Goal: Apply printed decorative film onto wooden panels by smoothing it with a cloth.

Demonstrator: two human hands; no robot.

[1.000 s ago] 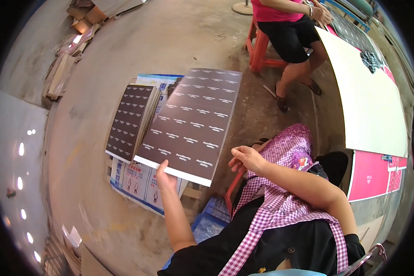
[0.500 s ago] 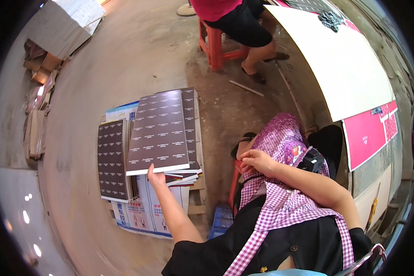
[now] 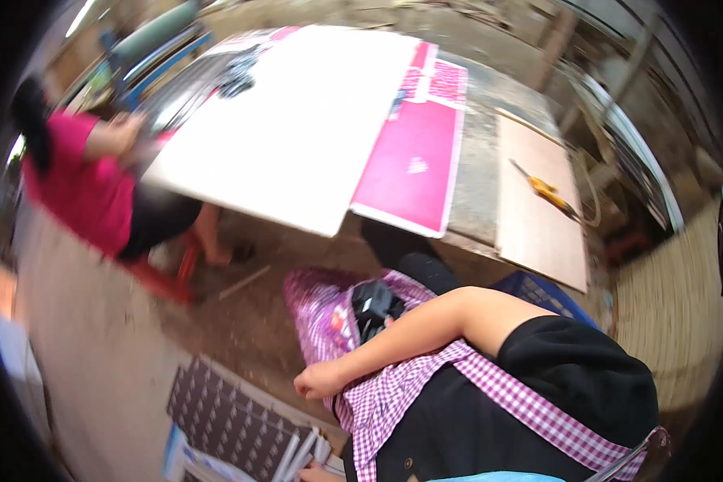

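Note:
My right hand (image 3: 321, 379) rests over the apron (image 3: 498, 394) on my lap, fingers curled in with nothing seen in them. Only a bit of my left hand (image 3: 320, 472) shows at the lower edge, by the pale edges of a stack of dark printed boards (image 3: 237, 418). Its fingers are blurred and partly cut off, so I cannot see whether it grips a board. A black object (image 3: 377, 309) lies on the purple checked cloth at my lap.
Ahead stands a worktable with a large white sheet (image 3: 297, 120) over pink printed sheets (image 3: 414, 165). A yellow-handled tool (image 3: 550, 194) lies on a light board (image 3: 530, 241). A co-worker in pink (image 3: 88, 177) sits on a red stool (image 3: 165, 277) at left. A blue crate (image 3: 550, 297) stands underneath.
My view has swung right toward the worktable, so the board stack now sits at the lower left. My left hand has slipped mostly out of view. The right fingers are more curled.

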